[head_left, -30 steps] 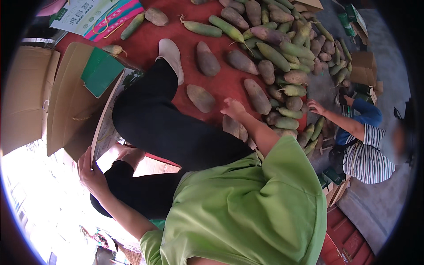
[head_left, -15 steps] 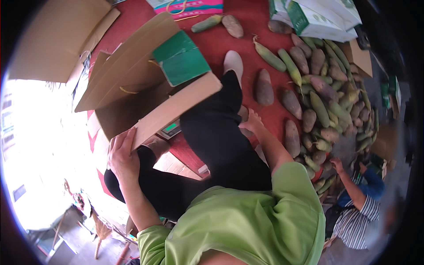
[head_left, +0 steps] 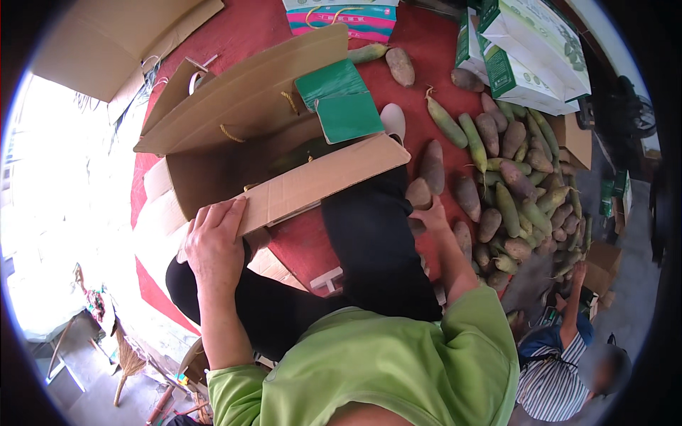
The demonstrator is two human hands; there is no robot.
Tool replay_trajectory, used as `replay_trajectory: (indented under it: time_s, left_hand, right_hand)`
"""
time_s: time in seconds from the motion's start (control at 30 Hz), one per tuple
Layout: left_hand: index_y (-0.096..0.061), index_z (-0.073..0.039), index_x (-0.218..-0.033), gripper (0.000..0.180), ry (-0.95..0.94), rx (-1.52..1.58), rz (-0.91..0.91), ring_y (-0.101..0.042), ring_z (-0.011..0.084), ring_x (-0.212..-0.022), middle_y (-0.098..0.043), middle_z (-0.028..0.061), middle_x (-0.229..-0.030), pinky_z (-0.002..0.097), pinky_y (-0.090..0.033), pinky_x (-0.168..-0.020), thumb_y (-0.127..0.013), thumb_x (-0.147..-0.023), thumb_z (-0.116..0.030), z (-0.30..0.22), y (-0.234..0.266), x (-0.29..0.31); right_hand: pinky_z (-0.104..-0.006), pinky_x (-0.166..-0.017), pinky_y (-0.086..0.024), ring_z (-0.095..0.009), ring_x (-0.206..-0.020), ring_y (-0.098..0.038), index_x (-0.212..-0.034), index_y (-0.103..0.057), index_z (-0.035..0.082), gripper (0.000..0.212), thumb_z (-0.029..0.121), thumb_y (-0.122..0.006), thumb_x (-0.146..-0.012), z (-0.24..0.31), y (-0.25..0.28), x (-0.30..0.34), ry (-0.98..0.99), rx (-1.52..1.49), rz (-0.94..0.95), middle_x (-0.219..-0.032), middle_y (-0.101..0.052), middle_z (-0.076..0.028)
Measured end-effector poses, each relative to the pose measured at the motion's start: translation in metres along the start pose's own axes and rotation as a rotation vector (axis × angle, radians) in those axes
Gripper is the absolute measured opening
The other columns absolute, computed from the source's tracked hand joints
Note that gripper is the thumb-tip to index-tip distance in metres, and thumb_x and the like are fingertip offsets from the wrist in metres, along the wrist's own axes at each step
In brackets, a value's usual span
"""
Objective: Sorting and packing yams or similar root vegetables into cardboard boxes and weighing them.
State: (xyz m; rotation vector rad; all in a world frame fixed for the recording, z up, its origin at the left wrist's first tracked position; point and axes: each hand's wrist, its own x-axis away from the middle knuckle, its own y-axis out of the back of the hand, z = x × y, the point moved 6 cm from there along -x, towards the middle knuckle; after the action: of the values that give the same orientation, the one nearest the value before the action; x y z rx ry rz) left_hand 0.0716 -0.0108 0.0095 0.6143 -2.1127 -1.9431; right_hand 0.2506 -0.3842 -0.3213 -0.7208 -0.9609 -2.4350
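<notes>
My left hand grips the near flap of an open cardboard carton in front of me, fingers over its edge. The carton has rope handles and a green folded flap; something dark green lies in its shadowed inside, hard to make out. Beside my right knee, my right hand is closed round a purplish-brown root vegetable, whose upper end shows above the fingers. Just beyond it lies another purplish root. To the right spreads a large heap of green radishes and purplish-brown roots.
White-and-green gift boxes stand at the far right, a pink-and-blue bag at the far side. A larger cardboard box is far left. A co-worker in a striped shirt reaches toward the heap. Red cloth covers the floor.
My right hand has moved beside my knee with the root vegetable now showing in its grip. A scale's lit display under the carton's near flap is now hidden. The whole view has shifted.
</notes>
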Motion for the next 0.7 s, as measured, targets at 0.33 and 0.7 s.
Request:
replay_trajectory:
  time_s: [0.33,0.7]
  left_hand:
    - [-0.069,-0.011,-0.103,0.029,0.012,0.046,0.034,-0.061,0.0228,-0.096,-0.065,0.0024,-0.098,0.0368,-0.047,-0.083,-0.058,-0.077,-0.006,-0.001,-0.002,0.002]
    - [-0.069,-0.011,-0.106,0.032,0.005,0.031,0.066,-0.060,0.0227,-0.094,-0.066,0.0020,-0.098,0.0360,-0.047,-0.083,-0.057,-0.077,-0.005,0.003,-0.005,0.003]
  right_hand:
    - [-0.0357,-0.100,-0.042,-0.022,-0.119,-0.051,-0.135,-0.042,0.002,0.089,0.010,-0.085,-0.058,0.271,0.127,0.093,0.677,-0.438,-0.087,-0.128,-0.053,-0.010]
    - [-0.0415,-0.091,-0.048,-0.031,-0.107,-0.057,-0.123,-0.052,0.010,0.076,0.015,-0.082,-0.054,0.483,-0.005,0.176,1.534,0.261,0.102,-0.119,-0.058,-0.011]
